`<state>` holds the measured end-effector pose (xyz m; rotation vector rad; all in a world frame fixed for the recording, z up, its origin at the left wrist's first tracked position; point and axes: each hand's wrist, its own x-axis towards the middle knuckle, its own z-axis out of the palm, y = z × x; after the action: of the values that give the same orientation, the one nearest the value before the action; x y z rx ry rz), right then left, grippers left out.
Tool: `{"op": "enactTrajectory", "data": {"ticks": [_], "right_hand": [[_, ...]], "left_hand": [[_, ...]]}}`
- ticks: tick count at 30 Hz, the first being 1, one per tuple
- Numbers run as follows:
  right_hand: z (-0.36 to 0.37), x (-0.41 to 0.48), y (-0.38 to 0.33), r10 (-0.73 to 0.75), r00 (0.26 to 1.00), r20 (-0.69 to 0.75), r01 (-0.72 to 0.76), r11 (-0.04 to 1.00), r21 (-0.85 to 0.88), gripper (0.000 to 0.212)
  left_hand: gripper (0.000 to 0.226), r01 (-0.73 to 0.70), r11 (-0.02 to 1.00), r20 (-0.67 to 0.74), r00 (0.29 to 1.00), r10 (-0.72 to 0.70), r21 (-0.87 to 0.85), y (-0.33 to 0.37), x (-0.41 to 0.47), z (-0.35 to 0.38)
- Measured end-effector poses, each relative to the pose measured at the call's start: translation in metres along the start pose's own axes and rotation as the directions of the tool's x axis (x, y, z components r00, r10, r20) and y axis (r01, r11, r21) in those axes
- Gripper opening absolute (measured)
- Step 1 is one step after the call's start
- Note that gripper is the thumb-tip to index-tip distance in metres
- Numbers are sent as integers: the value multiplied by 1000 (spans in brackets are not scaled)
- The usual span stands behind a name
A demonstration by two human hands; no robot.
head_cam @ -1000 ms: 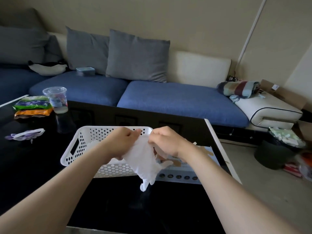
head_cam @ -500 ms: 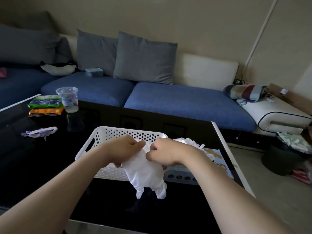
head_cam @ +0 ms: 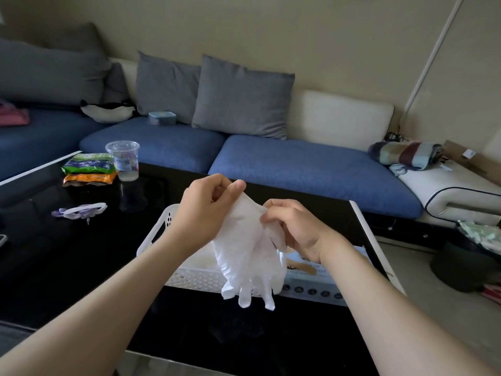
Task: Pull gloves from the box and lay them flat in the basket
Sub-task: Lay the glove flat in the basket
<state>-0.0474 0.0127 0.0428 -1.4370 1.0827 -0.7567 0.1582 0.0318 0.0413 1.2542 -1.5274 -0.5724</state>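
Observation:
A white disposable glove hangs in the air, fingers pointing down, above the near wall of the white perforated basket. My left hand pinches the glove's cuff at the top. My right hand pinches the cuff's right edge, a little lower. The glove box lies flat on the black table just right of the basket, mostly hidden behind my right wrist and the glove.
The black glossy table carries a clear plastic cup, green and orange snack bags and a purple-white item at the left. A blue sofa with grey cushions runs behind. A dark bin stands on the floor at right.
Both hands have lifted the glove higher above the basket, the left hand rising most. The glove now hangs longer and more unfolded. The view has shifted closer.

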Motion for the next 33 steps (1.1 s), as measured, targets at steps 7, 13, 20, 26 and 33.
{"op": "enactTrajectory", "data": {"ticks": [7, 13, 20, 26, 33], "right_hand": [[-25, 0, 12, 138, 977, 165, -151, 986, 70, 34], [-30, 4, 21, 16, 982, -187, -60, 972, -229, 14], [6, 35, 34, -259, 895, -364, 48, 866, -497, 11], [31, 64, 44, -349, 890, -293, 91, 765, -638, 16], [58, 86, 53, -423, 896, -134, 155, 582, -798, 23]], "left_hand": [[47, 215, 953, 174, 968, -179, -215, 10, 1, 17], [46, 269, 960, 184, 950, -250, -82, -4, 4, 29], [34, 332, 920, 104, 928, -359, 210, -46, 15, 2], [30, 241, 829, 41, 953, -302, 505, -68, 17, -19], [28, 142, 646, 68, 955, -289, 750, -81, 14, -32]]}}
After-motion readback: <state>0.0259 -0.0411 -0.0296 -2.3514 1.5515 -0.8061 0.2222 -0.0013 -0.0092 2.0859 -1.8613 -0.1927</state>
